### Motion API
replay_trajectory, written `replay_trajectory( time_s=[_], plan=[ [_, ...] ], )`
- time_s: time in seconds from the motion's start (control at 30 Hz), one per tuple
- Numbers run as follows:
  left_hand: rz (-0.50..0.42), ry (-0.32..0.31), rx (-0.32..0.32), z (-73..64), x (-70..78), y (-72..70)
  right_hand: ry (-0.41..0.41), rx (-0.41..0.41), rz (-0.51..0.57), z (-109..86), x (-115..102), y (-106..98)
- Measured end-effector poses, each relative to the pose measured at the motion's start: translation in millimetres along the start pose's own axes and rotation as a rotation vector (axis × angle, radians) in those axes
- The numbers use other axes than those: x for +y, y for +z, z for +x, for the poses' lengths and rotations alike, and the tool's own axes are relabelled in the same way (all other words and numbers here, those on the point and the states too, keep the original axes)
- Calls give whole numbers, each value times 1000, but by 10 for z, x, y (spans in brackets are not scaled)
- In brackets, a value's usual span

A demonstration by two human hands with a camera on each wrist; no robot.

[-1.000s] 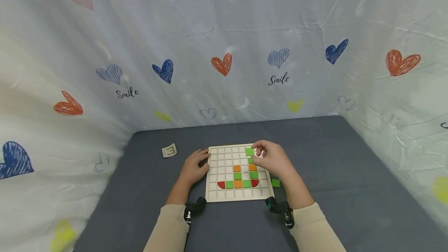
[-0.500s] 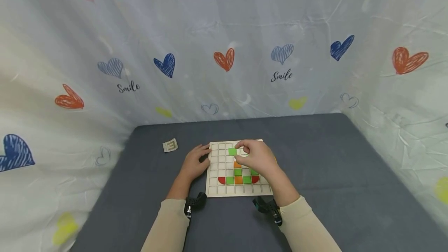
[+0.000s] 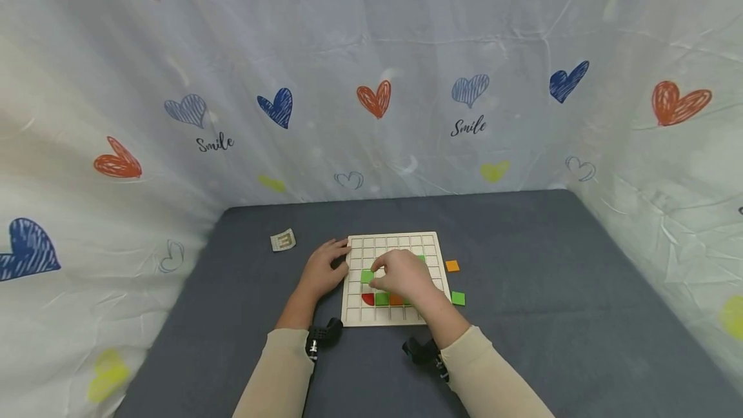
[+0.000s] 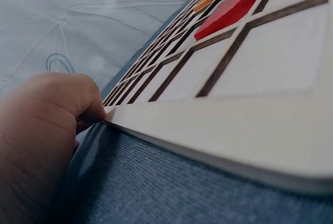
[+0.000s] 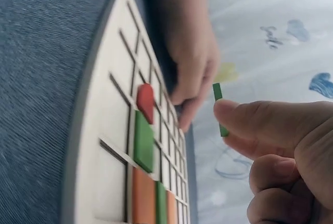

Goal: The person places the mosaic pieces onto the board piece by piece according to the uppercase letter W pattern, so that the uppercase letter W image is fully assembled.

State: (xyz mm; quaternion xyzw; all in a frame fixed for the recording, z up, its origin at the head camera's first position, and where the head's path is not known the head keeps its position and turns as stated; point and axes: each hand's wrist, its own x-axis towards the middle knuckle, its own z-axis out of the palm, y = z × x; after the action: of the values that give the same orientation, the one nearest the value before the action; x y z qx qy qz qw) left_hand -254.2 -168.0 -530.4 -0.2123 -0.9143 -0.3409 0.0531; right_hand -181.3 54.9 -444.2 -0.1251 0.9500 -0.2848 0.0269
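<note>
A pale wooden grid board [image 3: 354,319] lies on the dark table, with green, orange and red pieces set in its squares. My right hand [image 3: 404,274] pinches a green square tile [image 3: 367,276] between thumb and fingertips. In the right wrist view the tile [image 5: 217,109] is seen edge-on, held above the board. My left hand [image 3: 320,271] rests at the board's left edge, fingers touching its rim. A red rounded piece [image 3: 368,300] sits in the lower left of the grid, beside a green tile [image 3: 381,299]. The right hand hides part of the pattern.
An orange tile [image 3: 452,266] and a green tile [image 3: 458,298] lie on the table right of the board. A small printed paper piece [image 3: 282,240] lies at the upper left. A curtain with hearts [image 3: 371,147] hangs behind the table.
My right hand, holding the green tile, has moved left and then toward me across the board. The loose orange tile right of the board has come into sight. My left hand stays at the rim.
</note>
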Motion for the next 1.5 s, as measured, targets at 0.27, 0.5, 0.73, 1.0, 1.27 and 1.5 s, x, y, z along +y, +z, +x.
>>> replay_trajectory(
  time_s=[0.27, 0.5, 0.73, 1.0, 1.27, 1.5],
  plan=[
    [0, -1, 0, 4, -19, 7, 58, -59, 6, 84, 56, 213],
    [1, -8, -1, -4, -13, 13, 81, -72, 23, 111, 72, 257],
    [3, -2, 1, -3, -5, 3, 91, -79, 17, 113, 40, 226],
    [1, -11, 5, -9, 2, 7, 66, -95, -39, 128, 21, 239],
    [11, -13, 7, -1, 7, 32, 40, -98, -100, 118, 17, 213],
    [9, -24, 3, 5, 19, 9, 44, -69, -67, 110, 62, 214]
  ],
)
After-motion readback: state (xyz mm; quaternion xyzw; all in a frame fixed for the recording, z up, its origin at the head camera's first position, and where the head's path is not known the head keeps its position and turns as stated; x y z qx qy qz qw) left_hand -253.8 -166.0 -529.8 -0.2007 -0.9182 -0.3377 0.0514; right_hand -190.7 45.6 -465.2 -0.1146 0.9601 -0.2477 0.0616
